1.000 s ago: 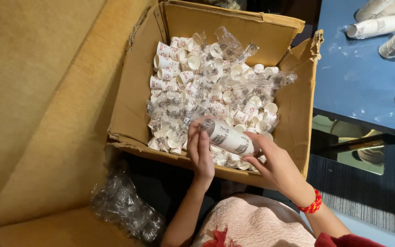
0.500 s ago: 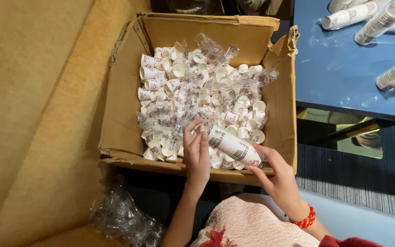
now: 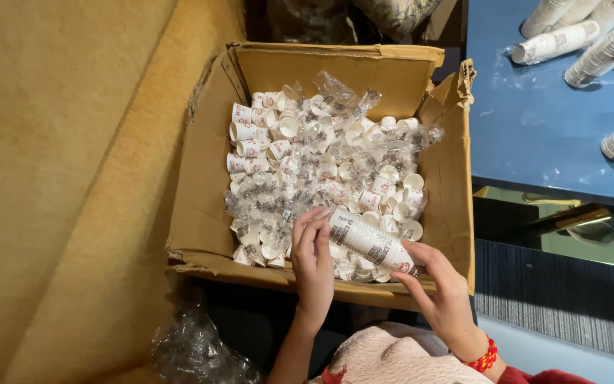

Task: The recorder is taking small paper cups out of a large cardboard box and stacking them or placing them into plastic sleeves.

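At the near edge of the open brown corrugated cardboard box (image 3: 200, 206), the left hand (image 3: 313, 259) and the right hand (image 3: 440, 288) hold one plastic-wrapped sleeve of stacked white paper cups (image 3: 369, 242). The sleeve lies tilted, its upper end under the left fingertips, its lower end against the right fingers. The left hand lies flat with fingers nearly straight, pressing on the sleeve's end; the right hand is half curled, cupping the lower end from below.

Compared with half a second ago, the hands and sleeve keep the same grip and sit in the same corner of the box; the right hand has drawn slightly closer to the sleeve's end.

The sleeve is a slim cylinder in clear, crinkled film with dark and red print. The box walls are matt and creased, with torn flap edges. Inside lies a loose heap of small white paper cups and further film-wrapped cup sleeves (image 3: 321, 163), filling the floor of the box.

Below the box, a crumpled clear plastic wrapper (image 3: 197, 348) lies on the tan surface (image 3: 58, 178). To the right, a blue table (image 3: 534, 135) carries more wrapped cup stacks (image 3: 556, 41).
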